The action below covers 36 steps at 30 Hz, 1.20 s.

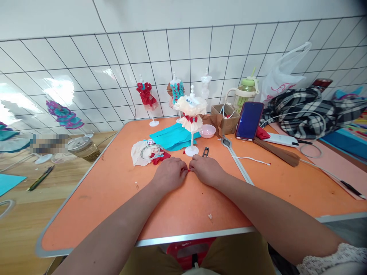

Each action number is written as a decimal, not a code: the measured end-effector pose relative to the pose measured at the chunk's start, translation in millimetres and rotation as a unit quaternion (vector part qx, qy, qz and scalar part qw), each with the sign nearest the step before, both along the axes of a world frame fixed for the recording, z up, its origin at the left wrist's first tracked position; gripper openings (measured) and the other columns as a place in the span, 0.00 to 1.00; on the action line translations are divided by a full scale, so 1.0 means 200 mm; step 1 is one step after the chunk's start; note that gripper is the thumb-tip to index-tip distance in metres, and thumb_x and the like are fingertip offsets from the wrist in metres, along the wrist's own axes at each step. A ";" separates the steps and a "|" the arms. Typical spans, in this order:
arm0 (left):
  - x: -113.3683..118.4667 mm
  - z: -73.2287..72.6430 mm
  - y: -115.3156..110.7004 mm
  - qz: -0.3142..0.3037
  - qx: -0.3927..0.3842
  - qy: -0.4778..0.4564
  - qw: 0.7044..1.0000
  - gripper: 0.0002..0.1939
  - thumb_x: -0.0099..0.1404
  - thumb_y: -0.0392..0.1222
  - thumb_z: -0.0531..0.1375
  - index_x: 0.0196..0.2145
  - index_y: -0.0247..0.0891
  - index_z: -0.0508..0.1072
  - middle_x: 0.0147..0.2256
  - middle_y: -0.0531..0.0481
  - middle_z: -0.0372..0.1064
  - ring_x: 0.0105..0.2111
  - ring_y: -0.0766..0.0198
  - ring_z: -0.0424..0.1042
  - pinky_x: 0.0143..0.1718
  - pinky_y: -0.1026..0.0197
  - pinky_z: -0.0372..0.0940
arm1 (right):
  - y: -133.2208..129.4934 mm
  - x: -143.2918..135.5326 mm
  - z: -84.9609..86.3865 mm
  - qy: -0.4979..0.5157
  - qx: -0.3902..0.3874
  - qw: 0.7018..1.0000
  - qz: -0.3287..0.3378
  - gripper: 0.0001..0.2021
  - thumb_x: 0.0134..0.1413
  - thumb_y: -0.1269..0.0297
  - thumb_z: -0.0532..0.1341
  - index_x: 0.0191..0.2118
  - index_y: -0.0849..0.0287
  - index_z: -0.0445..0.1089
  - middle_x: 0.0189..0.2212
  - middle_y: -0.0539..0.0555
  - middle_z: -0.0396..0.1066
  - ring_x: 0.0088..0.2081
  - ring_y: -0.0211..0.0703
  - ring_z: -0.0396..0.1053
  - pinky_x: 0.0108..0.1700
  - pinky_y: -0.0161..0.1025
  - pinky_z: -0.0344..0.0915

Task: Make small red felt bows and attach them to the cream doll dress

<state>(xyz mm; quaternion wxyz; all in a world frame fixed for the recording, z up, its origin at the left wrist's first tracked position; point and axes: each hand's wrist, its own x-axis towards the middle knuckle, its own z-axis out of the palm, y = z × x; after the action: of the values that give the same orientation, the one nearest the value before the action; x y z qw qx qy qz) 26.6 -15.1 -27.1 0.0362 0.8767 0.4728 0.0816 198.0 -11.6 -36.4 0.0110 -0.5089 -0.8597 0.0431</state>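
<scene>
My left hand (171,173) and my right hand (207,170) meet near the middle of the orange table (114,206), fingers pinched. Between the fingertips shows a tiny red piece (189,170); its material is too small to make out. Just beyond the hands stands a small white dress form (192,142) in a cream ruffled dress (191,110) with a red band at the waist. Black-handled snips (205,152) lie beside my right hand. Left of the hands, a clear round lid or ring (150,152) rests on cream and red scraps (137,154).
Blue sheets (172,135) lie behind the cream dress. More dressed forms (147,97) stand along the tiled wall. A pink bowl (207,131), a cardboard box (225,119), a phone (249,120), tweezers (227,143), a green-lidded bottle (246,91) and plaid cloth (304,110) are to the right.
</scene>
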 end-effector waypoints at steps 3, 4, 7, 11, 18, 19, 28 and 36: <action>-0.01 0.00 -0.01 -0.007 0.026 -0.035 0.999 0.15 0.60 0.49 0.57 0.42 0.41 0.74 0.44 0.44 0.67 0.46 0.54 0.64 0.51 0.51 0.57 | -0.01 0.00 0.02 -0.031 0.019 0.999 0.008 0.14 0.64 0.61 0.46 0.43 0.56 0.68 0.42 0.57 0.65 0.33 0.42 0.69 0.29 0.35 0.56; -0.01 0.00 -0.01 -0.007 0.035 -0.041 0.999 0.15 0.60 0.49 0.58 0.42 0.42 0.74 0.46 0.45 0.66 0.48 0.53 0.63 0.54 0.49 0.54 | -0.01 0.00 0.02 -0.035 0.026 0.999 0.010 0.15 0.64 0.60 0.46 0.43 0.56 0.68 0.42 0.57 0.65 0.33 0.42 0.69 0.29 0.35 0.56; -0.01 0.00 -0.01 -0.017 0.059 -0.043 0.997 0.10 0.62 0.45 0.56 0.37 0.45 0.76 0.47 0.48 0.65 0.51 0.53 0.60 0.59 0.40 0.41 | -0.02 0.00 0.03 -0.035 0.039 0.998 0.016 0.14 0.64 0.60 0.47 0.43 0.56 0.67 0.42 0.56 0.65 0.32 0.41 0.69 0.27 0.34 0.55; -0.01 -0.01 0.00 -0.028 0.077 -0.050 0.995 0.09 0.62 0.40 0.56 0.31 0.44 0.76 0.43 0.50 0.67 0.49 0.55 0.62 0.60 0.38 0.35 | -0.03 -0.01 0.03 -0.019 0.047 0.999 0.021 0.13 0.63 0.61 0.48 0.41 0.56 0.68 0.41 0.55 0.66 0.32 0.41 0.69 0.27 0.34 0.54; -0.03 0.02 0.00 -0.024 0.079 -0.072 0.994 0.09 0.60 0.38 0.56 0.29 0.42 0.76 0.36 0.50 0.69 0.41 0.57 0.65 0.56 0.42 0.49 | 0.00 0.05 0.07 0.082 0.041 0.996 0.019 0.11 0.61 0.62 0.52 0.38 0.54 0.71 0.40 0.53 0.70 0.36 0.41 0.69 0.30 0.34 0.55; -0.03 0.02 0.01 -0.019 0.077 -0.078 0.994 0.09 0.60 0.38 0.56 0.29 0.42 0.76 0.36 0.50 0.69 0.40 0.57 0.66 0.54 0.44 0.53 | 0.02 0.09 0.09 0.112 0.046 0.993 0.009 0.11 0.60 0.63 0.52 0.38 0.53 0.72 0.40 0.52 0.71 0.37 0.41 0.69 0.31 0.34 0.56; -0.12 0.01 0.06 0.057 0.016 -0.182 0.982 0.08 0.60 0.41 0.57 0.28 0.42 0.75 0.38 0.50 0.71 0.40 0.58 0.68 0.42 0.55 0.64 | 0.16 0.40 0.14 0.160 -0.023 0.985 -0.058 0.08 0.52 0.59 0.59 0.33 0.53 0.76 0.31 0.50 0.74 0.32 0.41 0.68 0.31 0.35 0.56; -0.11 0.01 0.05 0.054 0.005 -0.202 0.978 0.07 0.59 0.42 0.58 0.28 0.42 0.75 0.38 0.50 0.71 0.41 0.57 0.68 0.43 0.54 0.64 | 0.16 0.30 0.03 0.083 0.038 0.996 -0.024 0.09 0.54 0.67 0.57 0.38 0.52 0.74 0.37 0.54 0.71 0.42 0.45 0.65 0.40 0.36 0.56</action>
<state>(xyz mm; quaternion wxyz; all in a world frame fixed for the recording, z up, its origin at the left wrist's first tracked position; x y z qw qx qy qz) 5.3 -5.2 -25.2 0.1222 0.8153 0.5021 0.2613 257.3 20.8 -29.5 0.1023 -0.5235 -0.8443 0.0524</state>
